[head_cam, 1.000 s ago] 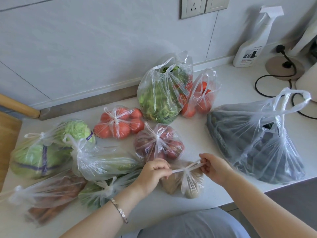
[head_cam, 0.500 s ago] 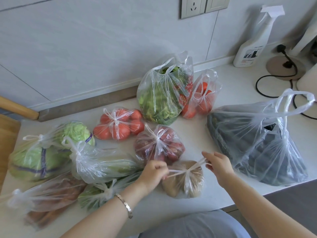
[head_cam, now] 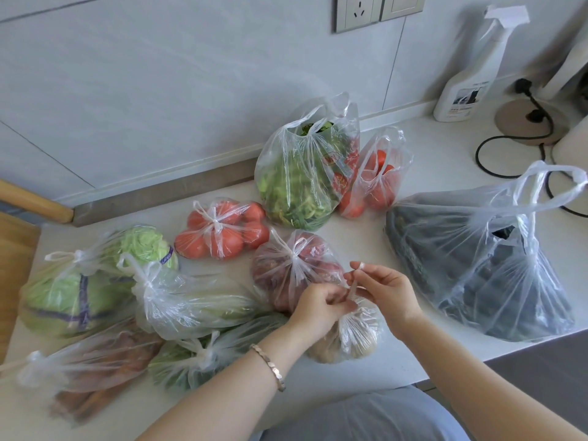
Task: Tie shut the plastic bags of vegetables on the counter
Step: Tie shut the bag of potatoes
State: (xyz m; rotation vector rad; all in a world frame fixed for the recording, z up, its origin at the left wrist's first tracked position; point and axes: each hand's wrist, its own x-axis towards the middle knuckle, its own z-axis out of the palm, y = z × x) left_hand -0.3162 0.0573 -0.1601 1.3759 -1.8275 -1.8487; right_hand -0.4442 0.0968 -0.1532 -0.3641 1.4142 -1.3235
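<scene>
My left hand and right hand pinch the handles of the potato bag at the near edge of the counter, six left bags knotted, three far and right open.

We look down on a white counter set against a pale grey tiled wall, in soft, even light. A socket and a switch sit high on the wall. At back right a white spray bottle stands beside a round tan disc with a looping black cord, and at far left we see a wooden board.
</scene>
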